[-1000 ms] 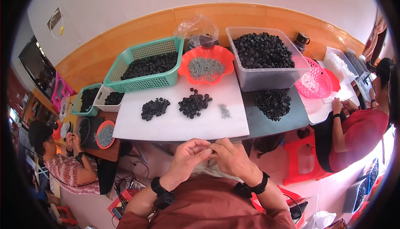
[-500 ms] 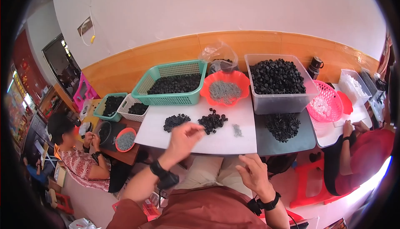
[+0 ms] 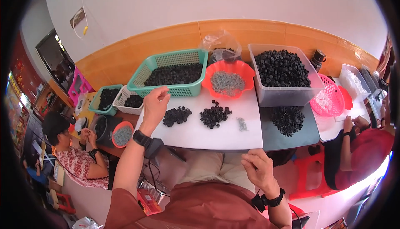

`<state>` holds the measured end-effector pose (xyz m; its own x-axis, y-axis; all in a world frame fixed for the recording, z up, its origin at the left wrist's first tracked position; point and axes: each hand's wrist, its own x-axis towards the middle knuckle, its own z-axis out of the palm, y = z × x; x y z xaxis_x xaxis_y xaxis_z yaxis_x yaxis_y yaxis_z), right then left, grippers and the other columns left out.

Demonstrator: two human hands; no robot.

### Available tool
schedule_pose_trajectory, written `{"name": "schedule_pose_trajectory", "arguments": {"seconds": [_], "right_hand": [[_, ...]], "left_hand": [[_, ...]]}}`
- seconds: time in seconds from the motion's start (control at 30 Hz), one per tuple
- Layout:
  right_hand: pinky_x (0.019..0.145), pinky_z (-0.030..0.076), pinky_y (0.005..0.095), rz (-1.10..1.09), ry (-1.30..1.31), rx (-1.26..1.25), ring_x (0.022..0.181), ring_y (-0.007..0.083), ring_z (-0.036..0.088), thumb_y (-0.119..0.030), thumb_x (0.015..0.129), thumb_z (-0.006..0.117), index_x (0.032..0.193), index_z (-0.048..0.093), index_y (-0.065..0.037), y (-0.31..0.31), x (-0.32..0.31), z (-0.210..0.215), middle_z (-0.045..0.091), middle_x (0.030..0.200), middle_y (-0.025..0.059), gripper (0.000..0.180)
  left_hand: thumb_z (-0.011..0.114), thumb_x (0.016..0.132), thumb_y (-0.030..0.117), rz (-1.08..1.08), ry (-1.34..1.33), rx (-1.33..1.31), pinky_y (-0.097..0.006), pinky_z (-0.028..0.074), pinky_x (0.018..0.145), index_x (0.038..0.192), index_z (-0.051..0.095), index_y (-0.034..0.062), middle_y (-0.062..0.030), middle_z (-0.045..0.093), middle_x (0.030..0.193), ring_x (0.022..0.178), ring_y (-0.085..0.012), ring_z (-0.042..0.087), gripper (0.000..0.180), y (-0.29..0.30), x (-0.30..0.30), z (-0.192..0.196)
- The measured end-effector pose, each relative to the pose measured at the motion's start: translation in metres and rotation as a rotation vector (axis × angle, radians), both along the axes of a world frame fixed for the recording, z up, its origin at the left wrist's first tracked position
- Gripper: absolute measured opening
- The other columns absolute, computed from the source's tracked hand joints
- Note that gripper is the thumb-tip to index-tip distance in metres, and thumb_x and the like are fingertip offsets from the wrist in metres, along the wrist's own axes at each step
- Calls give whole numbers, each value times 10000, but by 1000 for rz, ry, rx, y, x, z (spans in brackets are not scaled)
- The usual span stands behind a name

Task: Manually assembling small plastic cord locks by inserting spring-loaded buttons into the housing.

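Head view, clock read from the middle black pile [image 3: 215, 114]: nearest, toward five o'clock, the right hand [image 3: 259, 168] sits just off the counter's [image 3: 191, 140] front edge, its grip curled in, where half a second ago the fingers were looser; I cannot tell whether anything is pinched inside. Out at nine o'clock the left hand [image 3: 155, 107] has swung away from the body, past the left black pile [image 3: 177, 116]. A second ago both hands met in front of the counter; now they are well apart. Its grip is loosely bent, and whether the fingertips close on a part is too small to tell. I judge this a break in the two-handed work, with no part shared between the hands.

The small black parts lie in those two piles, with a small heap of grey pins [image 3: 242, 124] near four o'clock and a loose dark pile [image 3: 287, 120] at three. Farther back, the mint basket [image 3: 183, 90] stands between ten and eleven, partly overlapped by the left fingertips; touching or not, I cannot say. Beyond the piles come the red bowl [image 3: 214, 90] of pins toward one and the clear tub [image 3: 287, 96] at two.
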<state>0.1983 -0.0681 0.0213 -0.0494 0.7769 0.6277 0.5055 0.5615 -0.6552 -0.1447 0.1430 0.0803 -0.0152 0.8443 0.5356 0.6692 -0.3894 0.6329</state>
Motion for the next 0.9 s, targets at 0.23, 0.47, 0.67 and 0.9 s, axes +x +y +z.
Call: {"name": "schedule_pose_trajectory", "arguments": {"seconds": [0.23, 0.47, 0.67, 0.9], "right_hand": [[542, 467, 262, 26, 6, -65, 633, 158, 602, 27, 843, 761, 1014, 713, -9, 10, -9, -1, 670, 910, 110, 181], [545, 466, 261, 57, 1, -78, 630, 161, 603, 40, 846, 750, 1005, 709, 3, 14, -27, -3, 673, 884, 106, 169], [548, 461, 263, 39, -28, -79, 630, 166, 602, 57, 842, 736, 992, 711, 7, 21, -36, 0, 667, 868, 98, 161], [580, 513, 312, 22, -62, -124, 672, 230, 658, 28, 855, 739, 1026, 706, -5, 25, -38, -1, 676, 891, 108, 178]], "left_hand": [[740, 852, 4, -73, -168, 5, -308, 587, 818, 1045, 708, -47, -157, 732, 1114, 920, -232, 731, 202, -53, 7, -37], [765, 822, 12, -138, 10, 5, -343, 573, 857, 1040, 718, -14, -140, 735, 1082, 957, -273, 714, 224, -70, 14, -61], [765, 810, 74, -214, 209, 113, -400, 556, 852, 1019, 720, 28, -119, 724, 1072, 978, -328, 674, 219, -75, 31, -68], [756, 816, 83, -315, 127, 40, -403, 550, 846, 1028, 716, 33, -117, 721, 1071, 972, -321, 662, 222, -72, 58, -71]]}}
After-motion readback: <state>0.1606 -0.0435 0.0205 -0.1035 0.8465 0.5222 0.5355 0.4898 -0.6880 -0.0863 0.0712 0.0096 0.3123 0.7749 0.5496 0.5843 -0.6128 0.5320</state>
